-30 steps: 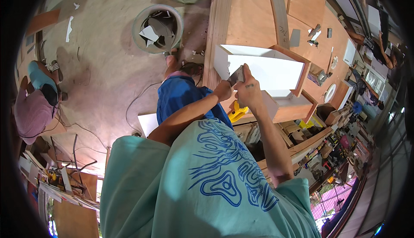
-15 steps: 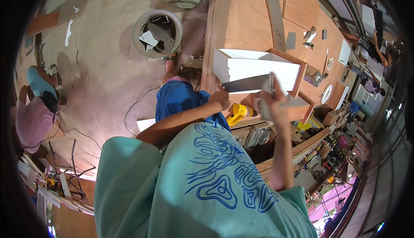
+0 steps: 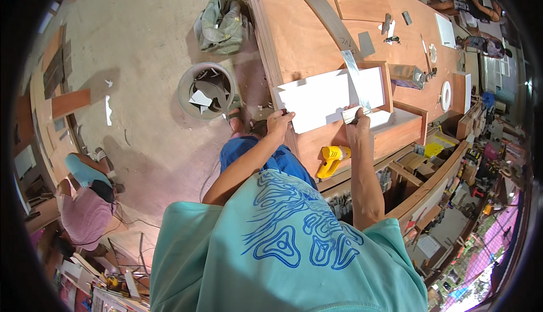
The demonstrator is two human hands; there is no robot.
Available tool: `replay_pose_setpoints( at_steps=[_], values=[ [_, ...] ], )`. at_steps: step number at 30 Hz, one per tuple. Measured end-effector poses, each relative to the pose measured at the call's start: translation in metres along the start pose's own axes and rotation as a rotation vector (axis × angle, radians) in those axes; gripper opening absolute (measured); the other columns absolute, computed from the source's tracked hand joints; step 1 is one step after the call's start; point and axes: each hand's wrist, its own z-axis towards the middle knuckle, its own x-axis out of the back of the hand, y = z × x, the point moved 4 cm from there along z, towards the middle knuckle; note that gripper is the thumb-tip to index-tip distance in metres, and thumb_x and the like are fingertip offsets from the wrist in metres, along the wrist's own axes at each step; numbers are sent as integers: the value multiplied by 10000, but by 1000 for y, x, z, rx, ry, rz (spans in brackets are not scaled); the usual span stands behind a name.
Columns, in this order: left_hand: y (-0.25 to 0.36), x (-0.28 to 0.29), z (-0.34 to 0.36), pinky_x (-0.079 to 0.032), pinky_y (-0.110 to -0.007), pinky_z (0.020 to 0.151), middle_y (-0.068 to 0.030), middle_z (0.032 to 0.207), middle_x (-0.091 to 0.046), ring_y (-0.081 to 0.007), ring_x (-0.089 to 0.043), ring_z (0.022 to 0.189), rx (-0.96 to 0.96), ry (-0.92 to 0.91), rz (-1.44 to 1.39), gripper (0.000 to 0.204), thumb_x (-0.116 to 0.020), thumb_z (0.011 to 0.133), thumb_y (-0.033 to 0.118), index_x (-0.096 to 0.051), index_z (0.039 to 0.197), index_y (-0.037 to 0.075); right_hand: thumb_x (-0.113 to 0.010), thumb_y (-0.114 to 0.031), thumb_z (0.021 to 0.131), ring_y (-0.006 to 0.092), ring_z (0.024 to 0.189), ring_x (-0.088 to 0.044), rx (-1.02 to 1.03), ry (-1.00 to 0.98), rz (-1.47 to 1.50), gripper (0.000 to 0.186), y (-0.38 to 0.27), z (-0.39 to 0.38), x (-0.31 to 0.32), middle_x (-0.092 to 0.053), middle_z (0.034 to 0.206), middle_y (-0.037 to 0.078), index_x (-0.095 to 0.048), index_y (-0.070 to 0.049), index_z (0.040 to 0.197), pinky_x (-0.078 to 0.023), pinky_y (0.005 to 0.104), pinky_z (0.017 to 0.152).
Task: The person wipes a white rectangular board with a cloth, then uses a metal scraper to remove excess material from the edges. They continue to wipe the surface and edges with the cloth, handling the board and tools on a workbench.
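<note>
A shallow wooden drawer-like box with a white lining (image 3: 317, 98) lies on the wooden worktop in front of me. My left hand (image 3: 279, 124) is closed on its near left corner, fingers over the edge of the white panel. In my right hand (image 3: 357, 122), fingers wrapped round a pale handle, is a tool with a long flat shiny blade (image 3: 354, 80); its exact kind I cannot make out. The blade points away across the right part of the box. Just below the box, a yellow power tool (image 3: 332, 160) lies on the worktop.
A second wooden box (image 3: 421, 122) adjoins on the right. Beyond lie a metal can (image 3: 408, 76), a white ring (image 3: 446, 96) and grey offcuts. A bucket of scraps (image 3: 184, 94) and a cloth bag (image 3: 220, 29) stand on the floor. A co-worker (image 3: 87, 210) crouches at left.
My right hand has swung the blade from pointing left, near my left hand, to pointing away over the box. My left hand now grips the box corner. The view has shifted.
</note>
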Motion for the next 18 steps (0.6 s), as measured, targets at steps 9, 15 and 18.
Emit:
replay_pose_setpoints(
  at_steps=[9,15,18],
  values=[
    [3,18,4,-538,-358,767,-49,1001,-624,-192,-582,925,84,-45,-95,269,-737,857,164,-605,1053,36,-407,-144,1031,302,944,-624,-5,-160,-4,223,23,4,15,-619,1007,179,-485,38,1135,-535,442,879],
    [6,23,9,-552,-343,756,-63,1003,-635,-182,-605,903,-38,-71,-138,210,-682,886,106,-601,1059,19,-453,-123,1012,312,935,-637,-58,-245,35,211,27,16,18,-629,1017,192,-489,27,1156,-537,457,880],
    [5,27,13,-561,-335,735,-72,967,-641,-185,-625,850,-27,-41,-68,215,-668,889,89,-600,1076,6,-462,-123,1009,320,929,-637,-57,-188,15,219,28,23,21,-629,1021,194,-487,31,1161,-540,472,876]
  ],
)
